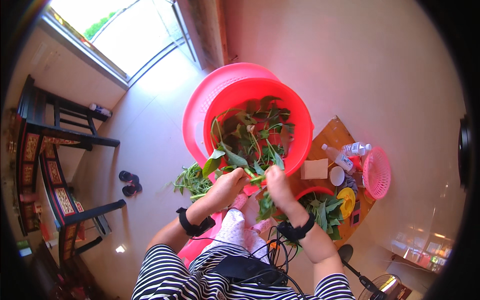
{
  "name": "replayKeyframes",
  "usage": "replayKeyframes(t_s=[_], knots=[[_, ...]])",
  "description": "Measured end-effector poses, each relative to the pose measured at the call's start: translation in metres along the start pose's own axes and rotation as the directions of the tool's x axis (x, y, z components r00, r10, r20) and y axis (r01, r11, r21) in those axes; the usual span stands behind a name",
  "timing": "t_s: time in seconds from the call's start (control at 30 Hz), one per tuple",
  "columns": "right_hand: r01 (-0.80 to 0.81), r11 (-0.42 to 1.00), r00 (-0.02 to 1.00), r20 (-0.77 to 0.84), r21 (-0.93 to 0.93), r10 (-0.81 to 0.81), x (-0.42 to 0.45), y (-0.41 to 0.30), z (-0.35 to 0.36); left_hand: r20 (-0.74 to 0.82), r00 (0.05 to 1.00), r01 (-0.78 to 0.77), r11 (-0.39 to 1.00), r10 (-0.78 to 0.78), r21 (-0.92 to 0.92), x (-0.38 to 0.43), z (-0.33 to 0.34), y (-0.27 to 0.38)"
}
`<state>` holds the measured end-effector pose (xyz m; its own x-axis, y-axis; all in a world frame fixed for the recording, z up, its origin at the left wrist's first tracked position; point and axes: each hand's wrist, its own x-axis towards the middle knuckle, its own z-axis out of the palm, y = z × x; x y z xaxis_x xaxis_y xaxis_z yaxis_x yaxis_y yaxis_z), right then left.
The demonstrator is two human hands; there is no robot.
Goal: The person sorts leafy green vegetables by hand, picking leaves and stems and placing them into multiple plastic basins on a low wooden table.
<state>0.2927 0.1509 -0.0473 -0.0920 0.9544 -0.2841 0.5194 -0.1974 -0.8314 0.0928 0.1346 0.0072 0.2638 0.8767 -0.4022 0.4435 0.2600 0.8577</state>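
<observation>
Both hands meet over the near rim of a red plastic basin (pixel 258 88) that holds loose leafy green stems (pixel 243 131). My left hand (pixel 227 185) pinches a green vegetable stem (pixel 256 179), whose large leaves spread over the basin's edge. Close beside it, my right hand (pixel 278 185) grips the same stem area with curled fingers. A leafy piece (pixel 266 207) hangs just below the right hand; whether that hand holds it is hidden. Each wrist wears a black strap.
Below left of the basin lies a heap of greens (pixel 194 181). On the right, a wooden table (pixel 330 137) carries plastic bottles (pixel 339 156), a pink basket (pixel 377 172), a yellow lid (pixel 345 202) and more leaves (pixel 324 212). Black cables (pixel 279 247) hang at my lap. A dark wooden chair (pixel 67 138) stands left.
</observation>
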Motion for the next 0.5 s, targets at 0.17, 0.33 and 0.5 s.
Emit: replayKeyframes(t_s=[0.17, 0.33, 0.5], knots=[[-0.207, 0.677, 0.974, 0.080, 0.706, 0.214, 0.041, 0.006, -0.040, -0.070, 0.966, 0.244, 0.967, -0.249, -0.078, -0.044, -0.029, -0.049], [-0.291, 0.714, 0.957, 0.201, 0.637, 0.211, 0.026, -0.002, -0.035, -0.468, 0.877, 0.191, 0.818, 0.106, 0.542, -0.038, -0.046, -0.115], [-0.367, 0.676, 0.928, 0.301, 0.639, 0.219, 0.006, -0.014, -0.029, -0.430, 0.770, -0.095, 0.751, 0.471, 0.653, 0.056, -0.085, -0.108]])
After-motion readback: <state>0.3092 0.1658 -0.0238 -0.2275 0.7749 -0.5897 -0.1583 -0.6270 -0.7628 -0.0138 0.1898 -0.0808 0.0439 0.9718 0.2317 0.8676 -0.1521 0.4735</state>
